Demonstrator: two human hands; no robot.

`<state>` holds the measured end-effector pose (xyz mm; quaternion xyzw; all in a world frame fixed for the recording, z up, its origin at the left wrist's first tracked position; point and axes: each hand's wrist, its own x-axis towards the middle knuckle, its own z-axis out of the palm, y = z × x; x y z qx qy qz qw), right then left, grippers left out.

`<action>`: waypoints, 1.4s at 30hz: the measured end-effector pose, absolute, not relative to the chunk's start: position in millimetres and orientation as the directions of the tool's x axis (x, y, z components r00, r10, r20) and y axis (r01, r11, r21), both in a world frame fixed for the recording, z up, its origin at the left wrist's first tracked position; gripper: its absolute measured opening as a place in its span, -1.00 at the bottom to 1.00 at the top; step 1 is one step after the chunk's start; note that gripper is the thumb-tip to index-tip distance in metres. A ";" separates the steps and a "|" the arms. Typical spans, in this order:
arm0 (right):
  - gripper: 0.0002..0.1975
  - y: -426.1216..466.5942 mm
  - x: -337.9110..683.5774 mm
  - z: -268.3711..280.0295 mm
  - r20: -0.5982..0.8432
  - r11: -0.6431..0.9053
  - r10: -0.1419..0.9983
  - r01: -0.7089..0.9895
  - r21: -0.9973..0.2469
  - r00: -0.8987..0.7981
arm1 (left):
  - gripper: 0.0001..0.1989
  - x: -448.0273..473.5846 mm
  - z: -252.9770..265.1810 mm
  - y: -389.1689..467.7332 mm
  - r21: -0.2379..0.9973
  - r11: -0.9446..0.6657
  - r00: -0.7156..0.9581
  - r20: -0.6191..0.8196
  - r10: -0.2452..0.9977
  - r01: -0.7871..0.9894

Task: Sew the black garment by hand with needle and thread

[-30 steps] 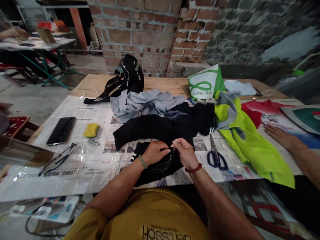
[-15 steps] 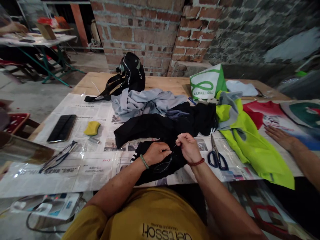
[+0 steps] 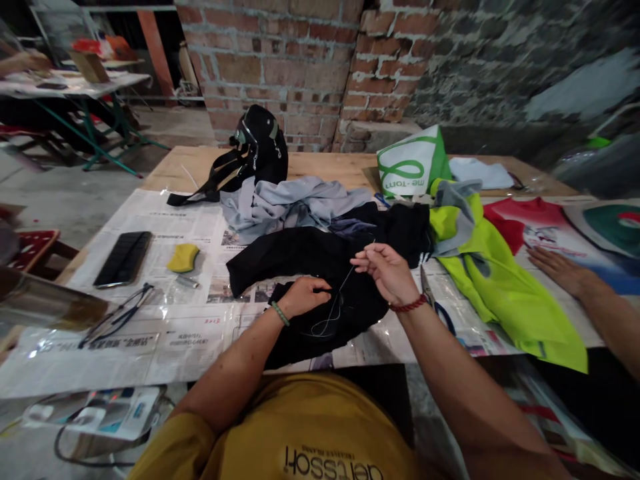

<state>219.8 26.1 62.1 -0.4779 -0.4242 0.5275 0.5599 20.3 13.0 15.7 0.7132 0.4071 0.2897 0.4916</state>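
- Black cloth (image 3: 360, 310) lies under the left hand (image 3: 300, 297) and below the right hand (image 3: 387, 270).
- Right hand has just moved farther from left hand, pinching pale thread (image 3: 347, 279); so the thread seems drawn out longer, I judge.
- Left hand's fingers are curled; whether they pinch the cloth, I cannot tell.

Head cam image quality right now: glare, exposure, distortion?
Head view: small glints on the plastic-covered newspaper; black cloth so dark its folds mostly vanish; thread thin but traceable; cylindrical container looks stretched at the left edge; far table soft.
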 end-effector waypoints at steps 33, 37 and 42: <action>-0.96 77.9 259.0 188.3 0.650 0.496 0.737 0.505 -0.706 0.185 | -0.80 17.4 20.6 13.6 0.970 -0.032 0.500 -0.095 0.861 0.240; -0.87 25.1 221.0 120.9 0.397 0.305 0.911 0.463 -0.832 0.114 | -0.81 17.4 19.7 14.0 0.976 -0.006 0.451 -0.096 0.888 0.220; -0.82 -33.9 189.3 32.3 0.336 0.244 0.937 0.519 -0.819 0.090 | -0.79 19.2 17.4 14.5 0.977 0.037 0.384 -0.118 0.916 0.212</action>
